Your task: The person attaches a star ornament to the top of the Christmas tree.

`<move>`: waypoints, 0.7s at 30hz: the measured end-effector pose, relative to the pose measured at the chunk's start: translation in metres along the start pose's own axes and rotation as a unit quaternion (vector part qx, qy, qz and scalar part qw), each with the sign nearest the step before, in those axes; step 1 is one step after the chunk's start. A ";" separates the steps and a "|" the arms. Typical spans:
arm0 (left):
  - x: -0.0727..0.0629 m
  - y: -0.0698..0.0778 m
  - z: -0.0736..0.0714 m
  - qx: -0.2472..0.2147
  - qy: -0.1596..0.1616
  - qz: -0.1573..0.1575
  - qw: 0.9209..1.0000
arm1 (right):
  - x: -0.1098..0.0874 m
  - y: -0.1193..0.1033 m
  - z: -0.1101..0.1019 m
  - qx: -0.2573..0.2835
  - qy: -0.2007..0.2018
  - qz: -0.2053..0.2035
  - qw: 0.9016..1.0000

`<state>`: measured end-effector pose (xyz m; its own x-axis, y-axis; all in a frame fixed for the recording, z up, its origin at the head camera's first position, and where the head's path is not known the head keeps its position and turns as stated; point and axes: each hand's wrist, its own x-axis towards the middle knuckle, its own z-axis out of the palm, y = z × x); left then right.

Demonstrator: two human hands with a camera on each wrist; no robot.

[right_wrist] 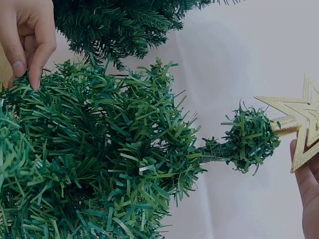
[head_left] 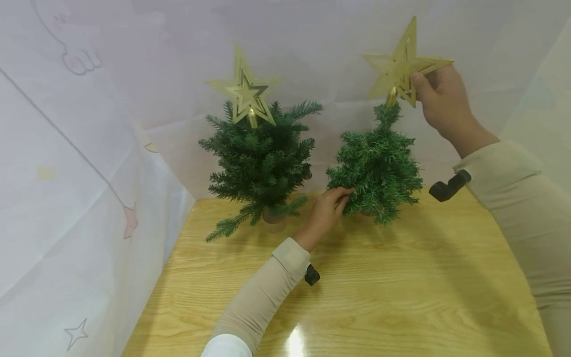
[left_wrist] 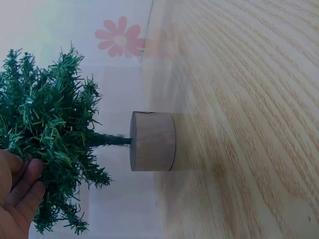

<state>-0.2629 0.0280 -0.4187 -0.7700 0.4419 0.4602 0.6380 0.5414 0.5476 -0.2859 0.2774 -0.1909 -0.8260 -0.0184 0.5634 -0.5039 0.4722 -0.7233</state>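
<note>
A small green artificial Christmas tree (head_left: pixel 379 163) stands on a round wooden base (left_wrist: pixel 153 142). At its top is a gold star tree topper (head_left: pixel 398 67), its socket against the tip. My right hand (head_left: pixel 448 101) pinches this star by its right side, thumb in front. Low on the tree's left side, my left hand (head_left: pixel 325 213) pinches a branch between thumb and fingers; the left wrist view shows its fingertips among the needles. How far the tip sits inside the socket I cannot tell.
To the left stands a darker, fuller Christmas tree (head_left: pixel 263 168) bearing another gold star (head_left: pixel 247 91). Both trees are near the back of the wooden table (head_left: pixel 379 287), close to a pale printed cloth (head_left: pixel 147 64). One low branch (head_left: pixel 229 228) of the left tree sticks out frontward.
</note>
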 end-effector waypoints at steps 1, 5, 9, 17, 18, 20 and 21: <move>0.000 0.000 0.000 0.002 0.001 0.000 1.000 | 0.000 0.001 0.000 0.003 -0.002 0.000 1.000; 0.001 0.001 0.001 0.007 0.002 0.002 1.000 | 0.003 0.003 -0.002 0.002 -0.013 -0.002 1.000; 0.001 0.000 0.002 0.004 0.000 0.003 1.000 | 0.004 0.005 -0.003 0.003 -0.020 -0.001 1.000; 0.001 0.001 0.004 -0.003 -0.002 0.004 1.000 | 0.005 0.006 -0.005 0.013 -0.023 -0.025 0.999; 0.001 0.001 0.004 -0.004 -0.002 0.004 1.000 | 0.005 0.006 -0.005 0.006 -0.024 -0.025 0.999; 0.001 0.001 0.003 -0.007 -0.003 0.003 1.000 | 0.005 0.005 -0.004 -0.011 -0.024 -0.022 0.999; 0.001 0.001 0.003 -0.008 -0.004 0.003 1.000 | 0.005 0.005 -0.004 -0.020 -0.024 -0.021 0.999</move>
<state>-0.2629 0.0313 -0.4200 -0.7659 0.4508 0.4584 0.6429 0.5270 0.5558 -0.2916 0.2835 -0.1900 -0.8159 -0.0812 0.5725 -0.5290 0.5046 -0.6823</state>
